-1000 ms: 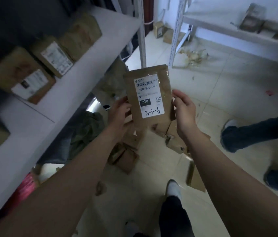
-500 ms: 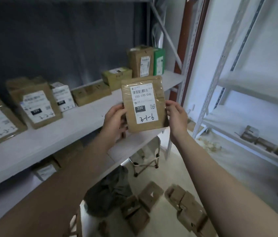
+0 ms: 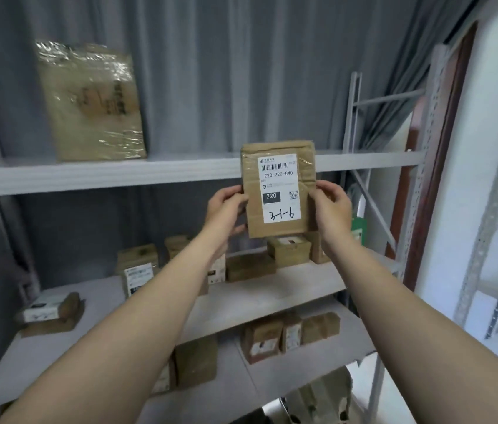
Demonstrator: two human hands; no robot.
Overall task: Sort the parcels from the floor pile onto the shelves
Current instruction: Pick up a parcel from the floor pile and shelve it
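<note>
- The left hand (image 3: pixel 225 209) is gripping the left edge of a flat brown parcel (image 3: pixel 278 192), with the thumb lying on the front face and the fingers curling round behind it.
- The right hand (image 3: pixel 332 206) is gripping the opposite edge in the same way. Its thumb is pressing on the front near the taped side, and its other fingers are hidden behind the cardboard.
- The parcel is hanging upright in the air between the two hands, its white label (image 3: pixel 279 186) facing the camera (printed 220-220-040, with a black block reading 220 and a handwritten mark below).
- Its upper part is overlapping the front edge of the top shelf (image 3: pixel 88 175), which is running just above hand level. Whether the two are touching cannot be told.
- Up and to the left of the left hand, a large film-wrapped parcel (image 3: pixel 91 102) is standing on that top shelf against the grey curtain (image 3: pixel 241 71).
- Below the hands, the middle shelf (image 3: pixel 287 286) is carrying several small brown parcels. One box (image 3: pixel 289 250) is sitting just under the held parcel, a labelled one (image 3: pixel 137 267) is standing down-left of the left wrist, and another (image 3: pixel 49 313) is lying far out to the left.
- A green box (image 3: pixel 359 232) is peeking out just beyond the right wrist.
- Further down, beneath both forearms, the lower shelf (image 3: pixel 302 371) is holding a row of brown parcels (image 3: pixel 290 335).
- Off to the right of the right hand, a second metal rack (image 3: pixel 492 209) is standing by the white wall.
</note>
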